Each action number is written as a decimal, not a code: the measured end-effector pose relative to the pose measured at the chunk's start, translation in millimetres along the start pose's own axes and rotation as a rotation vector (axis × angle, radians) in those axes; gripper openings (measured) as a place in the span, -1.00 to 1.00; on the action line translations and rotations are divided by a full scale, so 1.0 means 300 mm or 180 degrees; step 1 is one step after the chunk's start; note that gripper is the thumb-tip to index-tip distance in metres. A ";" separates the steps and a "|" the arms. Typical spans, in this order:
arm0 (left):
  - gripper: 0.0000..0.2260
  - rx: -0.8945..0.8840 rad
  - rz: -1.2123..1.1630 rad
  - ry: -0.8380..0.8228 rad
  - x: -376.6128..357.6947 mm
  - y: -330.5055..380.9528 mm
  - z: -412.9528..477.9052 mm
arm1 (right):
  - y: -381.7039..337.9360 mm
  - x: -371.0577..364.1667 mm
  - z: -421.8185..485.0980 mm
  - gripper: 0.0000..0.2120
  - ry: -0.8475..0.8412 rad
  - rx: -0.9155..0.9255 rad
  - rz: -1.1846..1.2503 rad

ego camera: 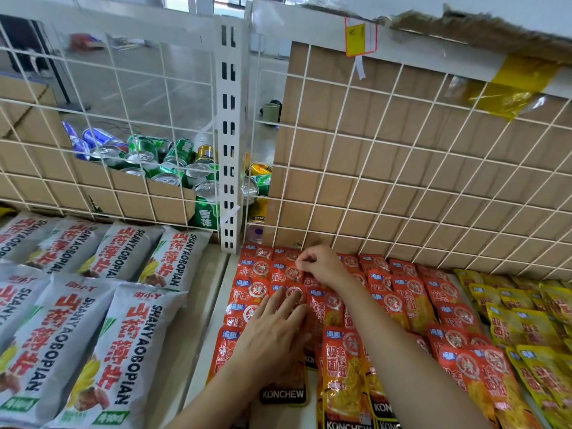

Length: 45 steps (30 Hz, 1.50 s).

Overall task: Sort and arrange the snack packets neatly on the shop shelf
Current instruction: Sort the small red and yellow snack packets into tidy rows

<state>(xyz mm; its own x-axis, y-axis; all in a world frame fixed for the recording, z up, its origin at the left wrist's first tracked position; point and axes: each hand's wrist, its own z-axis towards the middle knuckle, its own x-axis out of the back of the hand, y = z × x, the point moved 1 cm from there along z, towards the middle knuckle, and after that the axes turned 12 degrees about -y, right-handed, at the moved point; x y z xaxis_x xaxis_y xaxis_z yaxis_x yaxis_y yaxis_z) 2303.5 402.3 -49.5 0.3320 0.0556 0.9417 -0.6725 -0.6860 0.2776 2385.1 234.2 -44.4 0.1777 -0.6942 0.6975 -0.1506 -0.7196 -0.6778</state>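
Bright, even daylight; wide-angle bowed edges.

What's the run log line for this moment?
step: tidying red packets | left hand: pressing flat on red packets | right hand: pinching back red packet by wire grid | yellow packets: right side

My left hand [272, 328] lies palm down, its fingers [289, 301] straight and close together, pointing away from me and a little to the right. My left forearm [216, 394] comes up bare from the lower edge. My right hand [320, 264] reaches farther out, beyond the left one, knuckles up and fingers curled in. Its thumb and forefinger meet at the tips and pinch the edge of a red packet [286, 272]. My right forearm [411, 360] runs long and straight from the lower right, passing just beside my left hand.
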 end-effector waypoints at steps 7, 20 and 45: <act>-0.52 -0.0004 -0.0007 0.0027 -0.002 0.001 0.000 | -0.005 0.001 -0.002 -0.93 -0.0077 0.0020 -0.0077; -0.49 0.0030 0.0153 0.0069 0.000 0.003 -0.001 | -0.007 0.002 -0.015 -0.90 -0.0080 0.0046 0.0014; -0.25 0.0244 0.0424 0.0151 -0.095 -0.061 -0.137 | -0.055 -0.062 -0.301 -0.85 -0.0040 0.0198 -0.0819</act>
<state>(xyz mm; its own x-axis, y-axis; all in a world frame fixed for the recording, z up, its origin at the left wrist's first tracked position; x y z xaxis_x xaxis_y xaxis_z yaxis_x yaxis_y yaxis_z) 2279.2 443.1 -73.7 0.2104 -0.0065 0.9776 -0.6554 -0.7429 0.1362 2296.4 257.7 -25.1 0.2146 -0.4880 0.8461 -0.0388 -0.8698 -0.4918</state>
